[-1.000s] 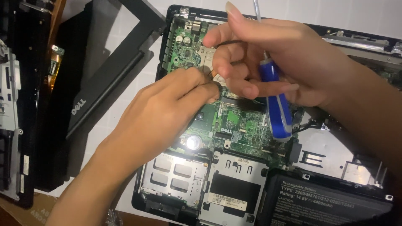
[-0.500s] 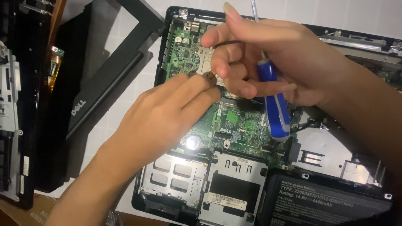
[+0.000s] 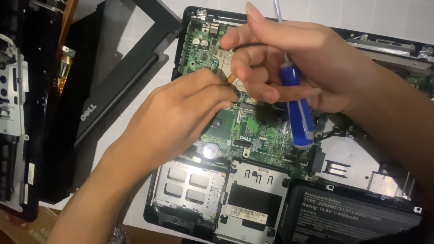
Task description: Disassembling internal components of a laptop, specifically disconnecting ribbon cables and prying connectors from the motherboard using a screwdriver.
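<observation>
From my remote seat I look down on an opened laptop base (image 3: 253, 199) lying on a white desk (image 3: 135, 77), its green circuit board (image 3: 253, 131) exposed. My left hand (image 3: 181, 117) comes in from the lower left, fingers pinched together on something small near the copper-coloured part (image 3: 230, 79) at the board's upper middle; I cannot tell what the fingertips grip, since they cover it. My right hand (image 3: 298, 63) reaches in from the right and sits just above and beside the left, fingers curled round a black cable (image 3: 246, 45) and also clasping a blue-handled screwdriver (image 3: 296, 106).

The screwdriver's long axis runs nearly upright in the view, slightly tilted: the handle points down toward the battery (image 3: 357, 217), and the thin metal shaft rises past the knuckles toward the top edge. Its tip is out of view, well away from the board. The pinch point lies to the left of the handle, between both hands, with the left fingertips nearer to it.

A black screen bezel (image 3: 113, 86) lies apart on the left.
</observation>
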